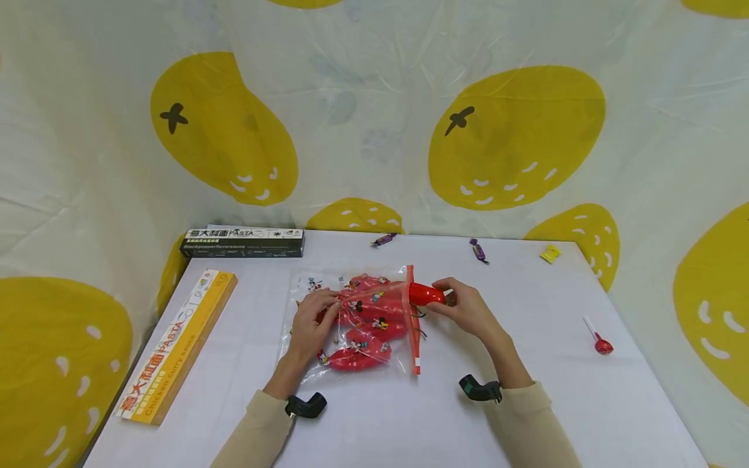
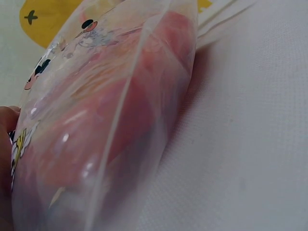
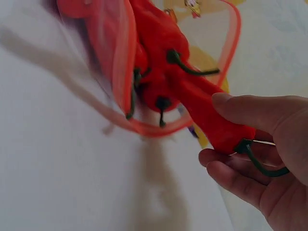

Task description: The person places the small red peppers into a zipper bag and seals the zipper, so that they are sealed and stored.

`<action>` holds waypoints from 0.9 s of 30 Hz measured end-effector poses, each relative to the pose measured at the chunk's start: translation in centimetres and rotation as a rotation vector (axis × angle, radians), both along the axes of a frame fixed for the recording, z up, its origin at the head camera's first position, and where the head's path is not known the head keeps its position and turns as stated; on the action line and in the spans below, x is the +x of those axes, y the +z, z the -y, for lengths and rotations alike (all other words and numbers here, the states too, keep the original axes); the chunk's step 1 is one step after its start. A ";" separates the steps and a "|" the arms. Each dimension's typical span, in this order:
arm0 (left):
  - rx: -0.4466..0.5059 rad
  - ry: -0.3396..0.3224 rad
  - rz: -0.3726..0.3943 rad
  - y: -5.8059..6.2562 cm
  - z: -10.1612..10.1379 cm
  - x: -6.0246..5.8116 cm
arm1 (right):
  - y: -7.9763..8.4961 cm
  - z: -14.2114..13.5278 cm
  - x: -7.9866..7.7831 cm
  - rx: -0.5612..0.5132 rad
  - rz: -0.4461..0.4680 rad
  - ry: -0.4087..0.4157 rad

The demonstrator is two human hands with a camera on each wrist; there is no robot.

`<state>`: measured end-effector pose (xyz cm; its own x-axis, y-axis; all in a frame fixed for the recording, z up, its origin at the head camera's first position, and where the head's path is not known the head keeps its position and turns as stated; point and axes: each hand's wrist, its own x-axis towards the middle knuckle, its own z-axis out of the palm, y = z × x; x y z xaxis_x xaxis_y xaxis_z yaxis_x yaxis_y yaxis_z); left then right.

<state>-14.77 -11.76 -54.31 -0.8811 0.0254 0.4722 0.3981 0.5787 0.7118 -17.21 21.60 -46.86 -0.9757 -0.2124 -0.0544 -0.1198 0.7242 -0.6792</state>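
A clear zip bag (image 1: 328,338) with a red zip edge and cartoon prints lies on the table, several red chili peppers (image 1: 357,356) inside. My left hand (image 1: 314,323) holds the bag from its left side, fingers bent over the top film; only a bit of that hand shows at the edge of the left wrist view. At the bag's open mouth, my right hand (image 1: 466,307) pinches a red chili pepper (image 3: 214,118) between thumb and fingers near its green stem. The front part of this pepper is inside the mouth, beside the stems of other peppers.
A black pasta box (image 1: 242,243) lies at the back left, and a yellow pasta box (image 1: 178,348) along the left edge. Two purple wrapped candies (image 1: 384,240) and a yellow one (image 1: 551,253) lie toward the back. A red lollipop (image 1: 603,344) is at the right.
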 end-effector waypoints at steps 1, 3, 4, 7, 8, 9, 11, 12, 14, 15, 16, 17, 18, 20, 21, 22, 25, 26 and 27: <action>-0.001 0.001 -0.001 0.0 0.0 0.0 | -0.1 0.5 -0.2 -0.021 0.005 -0.004; 0.001 0.002 -0.007 0.0 0.0 0.0 | -0.2 1.4 -0.5 -0.057 -0.001 -0.009; 0.003 0.003 -0.011 0.0 0.0 0.0 | -0.3 1.9 -0.6 -0.077 -0.004 -0.010; 0.013 0.005 -0.028 -0.1 0.0 0.0 | -0.6 2.9 -0.9 -0.123 -0.008 -0.008; 0.018 0.006 -0.035 -0.1 0.0 0.0 | -0.7 3.1 -1.0 -0.134 -0.010 -0.003; 0.022 0.006 -0.042 -0.1 0.0 0.1 | -0.9 3.3 -1.0 -0.142 -0.012 0.006; 0.027 0.005 -0.063 -0.1 0.0 0.1 | -1.0 3.7 -1.1 -0.161 -0.013 0.031; 0.027 0.004 -0.076 -0.1 0.0 0.0 | -1.1 3.8 -1.2 -0.168 -0.018 0.047; 0.026 0.001 -0.101 -0.1 0.0 -0.1 | -1.3 4.0 -1.3 -0.167 -0.036 0.062; 0.021 0.000 -0.112 -0.1 0.0 -0.1 | -1.3 4.0 -1.4 -0.171 -0.047 0.054; 0.013 0.002 -0.122 -0.1 0.0 -0.2 | -1.3 4.0 -1.6 -0.179 -0.060 0.041; 0.005 0.003 -0.129 0.0 0.0 -0.3 | -1.3 4.0 -1.7 -0.184 -0.074 0.021; -0.010 0.009 -0.133 0.1 -0.1 -0.3 | -1.4 3.9 -1.9 -0.183 -0.087 -0.002; -0.036 0.019 -0.136 0.3 -0.1 -0.3 | -1.4 3.8 -2.4 -0.180 -0.101 -0.037; -0.048 0.020 -0.144 0.5 -0.2 -0.3 | -1.4 3.7 -2.6 -0.185 -0.098 -0.045; -0.061 0.019 -0.159 0.8 -0.3 -0.1 | -1.4 3.7 -2.9 -0.183 -0.095 -0.044; -0.094 -0.017 -0.233 1.7 -1.1 0.6 | -1.1 3.4 -3.5 -0.201 -0.060 -0.027; -0.113 -0.039 -0.267 2.1 -1.5 0.9 | -1.1 3.2 -3.7 -0.218 -0.048 -0.028; -0.133 -0.069 -0.305 2.5 -2.0 1.3 | -1.0 3.1 -3.9 -0.241 -0.036 -0.037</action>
